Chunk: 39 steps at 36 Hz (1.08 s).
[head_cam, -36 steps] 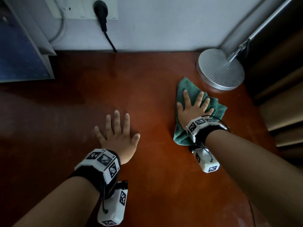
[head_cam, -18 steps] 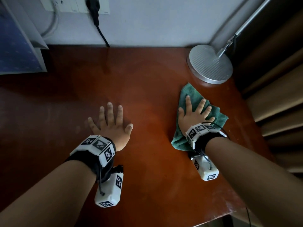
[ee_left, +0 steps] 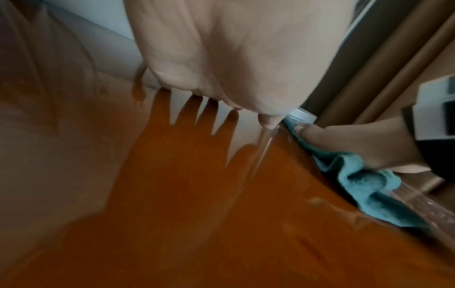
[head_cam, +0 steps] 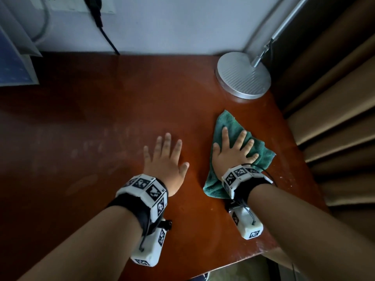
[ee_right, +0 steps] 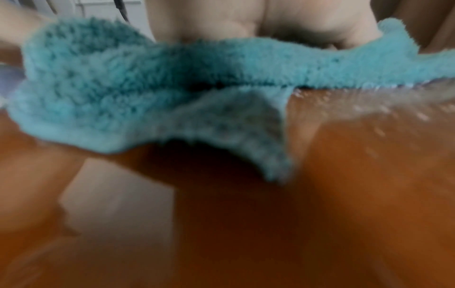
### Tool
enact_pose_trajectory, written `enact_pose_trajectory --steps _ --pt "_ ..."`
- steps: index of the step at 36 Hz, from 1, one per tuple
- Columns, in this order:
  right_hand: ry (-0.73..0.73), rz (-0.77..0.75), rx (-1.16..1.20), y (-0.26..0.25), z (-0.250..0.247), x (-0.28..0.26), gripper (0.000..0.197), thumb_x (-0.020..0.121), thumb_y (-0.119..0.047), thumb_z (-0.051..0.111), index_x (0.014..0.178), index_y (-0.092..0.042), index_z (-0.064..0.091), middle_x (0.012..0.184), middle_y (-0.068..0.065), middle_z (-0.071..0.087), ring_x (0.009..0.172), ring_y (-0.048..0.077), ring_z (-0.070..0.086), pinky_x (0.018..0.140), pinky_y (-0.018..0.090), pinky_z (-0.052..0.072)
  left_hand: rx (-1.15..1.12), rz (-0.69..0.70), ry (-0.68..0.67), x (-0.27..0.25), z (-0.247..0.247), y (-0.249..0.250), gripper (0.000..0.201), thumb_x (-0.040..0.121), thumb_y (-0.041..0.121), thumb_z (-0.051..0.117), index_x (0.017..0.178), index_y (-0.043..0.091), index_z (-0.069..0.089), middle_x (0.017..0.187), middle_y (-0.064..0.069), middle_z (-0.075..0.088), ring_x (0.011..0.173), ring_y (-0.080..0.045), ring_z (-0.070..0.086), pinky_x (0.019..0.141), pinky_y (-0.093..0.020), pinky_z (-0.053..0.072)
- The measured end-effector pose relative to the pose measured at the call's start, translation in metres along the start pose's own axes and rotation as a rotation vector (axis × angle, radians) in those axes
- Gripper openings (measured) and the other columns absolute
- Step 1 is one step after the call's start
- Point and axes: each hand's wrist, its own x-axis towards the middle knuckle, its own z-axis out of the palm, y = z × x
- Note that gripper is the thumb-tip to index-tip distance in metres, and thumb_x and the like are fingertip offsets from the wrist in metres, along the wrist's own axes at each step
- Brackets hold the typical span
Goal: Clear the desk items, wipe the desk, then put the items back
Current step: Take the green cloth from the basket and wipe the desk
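On the right half of the desk lies one green cloth, crumpled into a rough triangle. Its long axis runs away from the person, and its far tip points toward the lamp base. The right hand presses flat on the cloth with fingers straight and spread, not curled round it. A loose fold sticks out under the wrist. Just beside it, the left hand lies palm down on bare wood, fingers spread, holding nothing. One round silver lamp base stands in the far right corner, apart from the cloth. One black plug sits in the wall socket. A blue panel stands at far left, and a brown curtain hangs at right.
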Motion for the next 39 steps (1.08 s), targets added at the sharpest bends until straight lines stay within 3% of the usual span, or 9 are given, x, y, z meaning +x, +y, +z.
enact_pose_trajectory --steps 6,19,25,30,36,39 --pt "-0.009 -0.013 -0.010 0.013 0.006 -0.008 0.058 0.097 -0.052 0.008 0.146 -0.037 -0.020 0.156 0.012 -0.023 0.144 0.040 -0.014 0.111 0.066 0.003 0.059 -0.049 -0.028 0.005 0.012 0.005 0.067 0.095 0.055 0.008 0.144 0.026 -0.027 0.149 -0.005 -0.038 0.140 -0.026 -0.030 0.114 -0.054 -0.013" --pt "-0.020 -0.046 -0.001 0.041 0.016 -0.042 0.060 0.098 -0.048 0.008 0.145 -0.029 -0.025 0.155 0.015 -0.025 0.144 0.036 -0.017 0.114 0.062 0.002 0.045 -0.062 -0.074 0.007 0.009 0.005 0.067 0.095 0.057 0.008 0.143 0.028 -0.028 0.149 -0.003 -0.039 0.140 -0.027 -0.031 0.112 -0.053 -0.015" --pt "-0.015 -0.073 -0.012 0.058 0.024 -0.065 0.060 0.097 -0.048 0.006 0.136 -0.026 -0.034 0.155 0.014 -0.024 0.145 0.032 -0.018 0.116 0.058 -0.002 0.043 -0.061 -0.089 0.007 0.008 0.004 0.067 0.095 0.057 0.007 0.142 0.027 -0.030 0.147 -0.004 -0.041 0.139 -0.028 -0.032 0.111 -0.053 -0.015" --pt "-0.015 -0.082 0.019 0.065 0.028 -0.077 0.061 0.094 -0.048 0.002 0.138 -0.024 -0.032 0.155 0.013 -0.025 0.145 0.031 -0.018 0.117 0.054 -0.004 0.041 -0.066 -0.096 0.007 0.007 0.005 0.067 0.095 0.056 0.007 0.142 0.026 -0.030 0.147 -0.005 -0.041 0.139 -0.028 -0.032 0.111 -0.053 -0.016" --pt "0.013 -0.102 0.045 0.071 0.035 -0.091 0.064 0.084 -0.050 -0.015 0.140 -0.024 -0.030 0.155 0.012 -0.024 0.145 0.031 -0.017 0.117 0.054 -0.006 0.052 -0.072 -0.103 0.007 0.007 0.007 0.068 0.094 0.057 0.006 0.142 0.027 -0.031 0.147 -0.005 -0.042 0.139 -0.028 -0.031 0.112 -0.053 -0.015" --pt "0.040 -0.112 0.041 0.075 0.046 -0.101 0.067 0.085 -0.051 -0.010 0.145 -0.023 -0.019 0.158 0.014 -0.013 0.146 0.033 -0.007 0.116 0.054 -0.002 0.052 -0.074 -0.106 0.007 0.006 0.007 0.068 0.095 0.057 0.007 0.142 0.027 -0.031 0.147 -0.005 -0.042 0.139 -0.028 -0.031 0.112 -0.053 -0.015"
